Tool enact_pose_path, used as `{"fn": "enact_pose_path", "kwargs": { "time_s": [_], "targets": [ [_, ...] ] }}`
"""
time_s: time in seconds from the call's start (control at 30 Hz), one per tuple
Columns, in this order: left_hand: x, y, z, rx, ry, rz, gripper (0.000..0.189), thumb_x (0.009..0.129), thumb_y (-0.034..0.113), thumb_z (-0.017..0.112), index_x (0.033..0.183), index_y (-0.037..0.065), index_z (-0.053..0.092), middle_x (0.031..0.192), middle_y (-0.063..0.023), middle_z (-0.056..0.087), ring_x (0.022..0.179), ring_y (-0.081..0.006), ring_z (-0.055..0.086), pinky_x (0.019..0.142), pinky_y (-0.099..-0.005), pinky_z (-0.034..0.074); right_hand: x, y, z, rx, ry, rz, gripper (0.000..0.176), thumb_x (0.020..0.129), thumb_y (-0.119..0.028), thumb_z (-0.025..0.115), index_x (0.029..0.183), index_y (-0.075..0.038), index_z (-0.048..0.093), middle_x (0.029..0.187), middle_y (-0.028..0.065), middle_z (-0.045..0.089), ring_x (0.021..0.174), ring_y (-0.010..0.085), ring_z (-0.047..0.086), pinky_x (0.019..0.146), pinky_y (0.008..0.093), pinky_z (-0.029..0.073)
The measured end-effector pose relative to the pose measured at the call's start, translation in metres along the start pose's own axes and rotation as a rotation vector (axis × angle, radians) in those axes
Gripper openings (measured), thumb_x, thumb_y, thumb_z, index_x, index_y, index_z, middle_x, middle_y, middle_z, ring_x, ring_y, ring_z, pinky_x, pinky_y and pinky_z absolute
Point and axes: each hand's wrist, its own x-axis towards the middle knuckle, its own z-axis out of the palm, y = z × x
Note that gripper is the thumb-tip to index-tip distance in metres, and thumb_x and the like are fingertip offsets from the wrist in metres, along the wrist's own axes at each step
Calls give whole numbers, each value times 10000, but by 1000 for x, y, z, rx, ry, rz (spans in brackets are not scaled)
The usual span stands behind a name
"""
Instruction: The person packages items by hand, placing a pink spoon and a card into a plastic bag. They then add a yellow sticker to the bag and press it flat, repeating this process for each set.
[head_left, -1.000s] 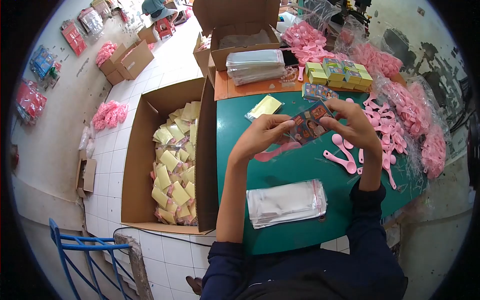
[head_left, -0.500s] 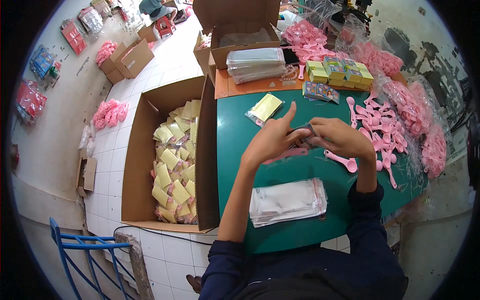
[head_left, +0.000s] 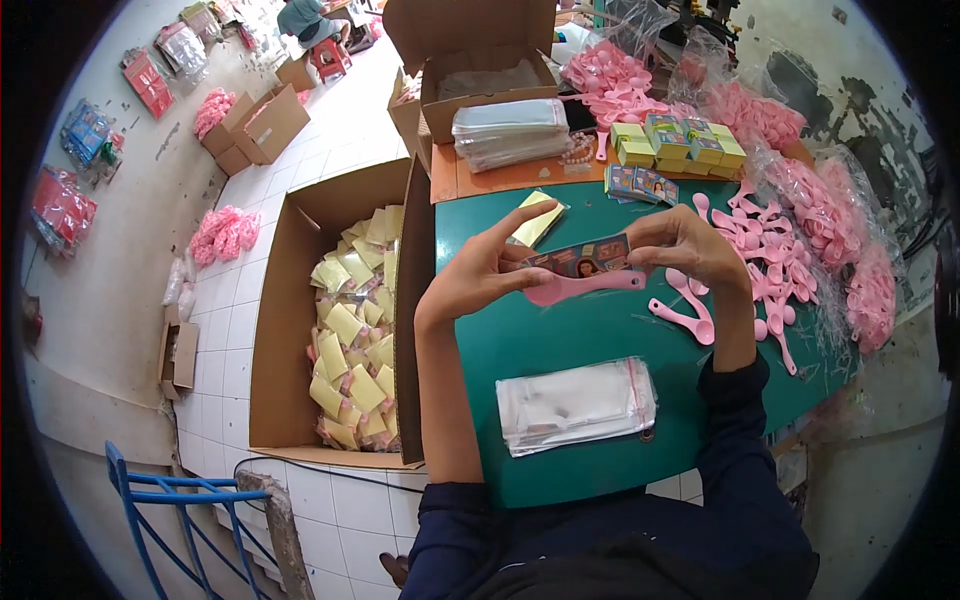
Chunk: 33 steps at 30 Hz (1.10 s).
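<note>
Above the green table, my left hand and my right hand hold a dark printed card with a pink spoon along its lower edge. My left fingers and thumb grip the left end; my right fingers pinch the right end. Clear film shows around the two. Just behind my left fingers lies a packet with a yellow card. Nearer my body rests a stack of clear plastic bags. Loose pink spoons are spread to the right of my right hand.
A large carton holding yellow-card packets stands left of the table. At the back are another stack of clear bags, an open carton, card stacks and bagged spoons. A seated person is far off.
My hands have moved apart, my left hand leftward. The printed card and spoon, mostly hidden earlier, now show between them. The yellow-card packet is more covered by my left hand.
</note>
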Motion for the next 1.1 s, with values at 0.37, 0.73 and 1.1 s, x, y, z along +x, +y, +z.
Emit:
{"fn": "enact_pose_path", "kwargs": {
  "time_s": [0.37, 0.73, 1.1],
  "targets": [
    [-63, -24, 90, -690, 180, -393, 682, 977, 233, 414, 1442, 160, -80, 1072, -214, 598, 945, -252, 632, 754, -333, 541, -32, 36, 73, -544, 123, -375, 225, 774, -126, 659, 970, -23, 620, 909, 110, 629, 806, 233, 613, 673, 338, 490],
    [-106, -51, 124, -318, 148, -284, 687, 947, 18, 317, 1423, 140, -163, 1106, -239, 569, 983, -279, 608, 815, -388, 542, -47, 73, 126, -509, -59, -297, 214, 773, -137, 657, 951, -42, 584, 938, 113, 519, 916, 284, 523, 762, 363, 455],
    [-108, -51, 128, -554, 317, -310, 721, 919, 85, 411, 1459, 127, -65, 848, -142, 624, 779, -163, 607, 721, -315, 481, -51, 74, 138, -653, -135, -540, 163, 748, -175, 632, 795, -56, 531, 849, 92, 497, 836, 251, 515, 754, 373, 394]
  ]
}}
